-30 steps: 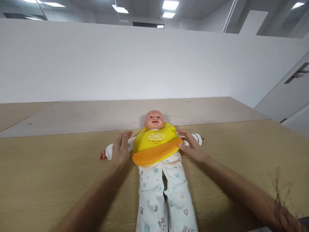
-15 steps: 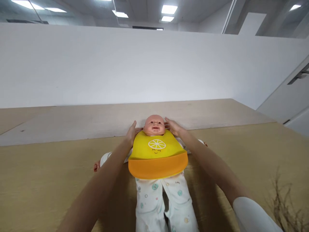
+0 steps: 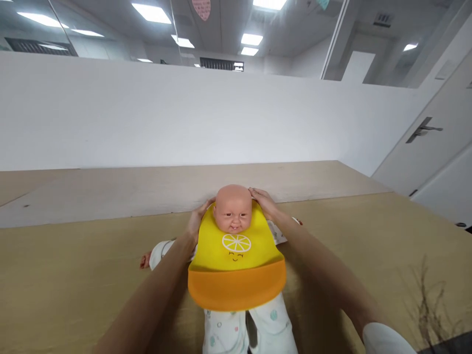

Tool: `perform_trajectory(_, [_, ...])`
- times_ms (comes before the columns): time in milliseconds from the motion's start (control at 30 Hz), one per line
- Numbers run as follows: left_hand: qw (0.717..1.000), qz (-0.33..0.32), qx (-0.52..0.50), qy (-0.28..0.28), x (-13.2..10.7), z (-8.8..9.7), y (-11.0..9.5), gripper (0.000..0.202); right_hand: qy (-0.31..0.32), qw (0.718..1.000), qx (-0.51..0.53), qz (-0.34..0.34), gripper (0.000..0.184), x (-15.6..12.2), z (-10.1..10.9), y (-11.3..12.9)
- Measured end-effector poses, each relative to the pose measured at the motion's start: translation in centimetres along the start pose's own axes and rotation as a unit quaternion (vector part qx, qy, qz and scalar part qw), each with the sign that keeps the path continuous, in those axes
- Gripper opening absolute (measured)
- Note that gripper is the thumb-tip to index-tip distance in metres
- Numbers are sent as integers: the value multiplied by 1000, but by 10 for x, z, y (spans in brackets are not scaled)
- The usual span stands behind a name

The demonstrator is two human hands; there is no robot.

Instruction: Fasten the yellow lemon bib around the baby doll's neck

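Note:
A baby doll (image 3: 233,199) lies face up with its arms spread, dressed in white patterned clothes (image 3: 224,329). Over its chest is a yellow bib (image 3: 217,250) with a white citrus slice and an orange catch pocket (image 3: 237,286). My left hand (image 3: 197,219) grips the bib's upper edge on the left side of the doll's neck, its fingertips tucked behind. On the other side, my right hand (image 3: 263,202) is closed at the opposite upper edge of the bib, by the head. The doll's head hides the bib's ends behind the neck.
The doll rests on a wooden tabletop (image 3: 73,275), with a pale board strip (image 3: 110,191) along its back. Behind rises a white partition (image 3: 165,118) with glass above. A door (image 3: 442,147) is at the right, and dry twigs (image 3: 427,309) show at lower right.
The doll's head has tipped forward, chin toward the bib, and the bib's upper sides now reach up around the neck. Both hands have come in closer to the head. The view has tilted up.

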State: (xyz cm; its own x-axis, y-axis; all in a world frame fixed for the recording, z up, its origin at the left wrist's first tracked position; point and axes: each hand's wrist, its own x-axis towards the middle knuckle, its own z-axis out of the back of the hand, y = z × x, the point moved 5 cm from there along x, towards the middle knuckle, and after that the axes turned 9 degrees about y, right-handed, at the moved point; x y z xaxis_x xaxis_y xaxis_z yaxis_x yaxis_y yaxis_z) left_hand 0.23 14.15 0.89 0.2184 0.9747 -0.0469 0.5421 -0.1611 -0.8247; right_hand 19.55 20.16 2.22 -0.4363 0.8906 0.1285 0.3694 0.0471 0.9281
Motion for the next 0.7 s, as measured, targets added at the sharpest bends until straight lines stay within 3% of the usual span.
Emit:
perform_trajectory(133, [999,-1,24,27,-25,-8,5,78,-5,998,-62,9,33,-13,-1,8])
perform_trajectory(233, [998,19,43,52,-43,-18,15,89,25,994,-109,-12,31,-3,-6,8])
perform_trajectory(400, [998,7,35,47,-55,-31,34,61,152,977,-85,-120,39,17,-47,-22])
perform_trajectory(567, [1000,-2,16,6,-52,-26,44,39,119,989,-75,-47,36,6,-72,-34])
perform_trajectory(700, [1000,10,18,-24,-52,-21,44,38,124,988,-70,-63,24,-7,-73,-34])
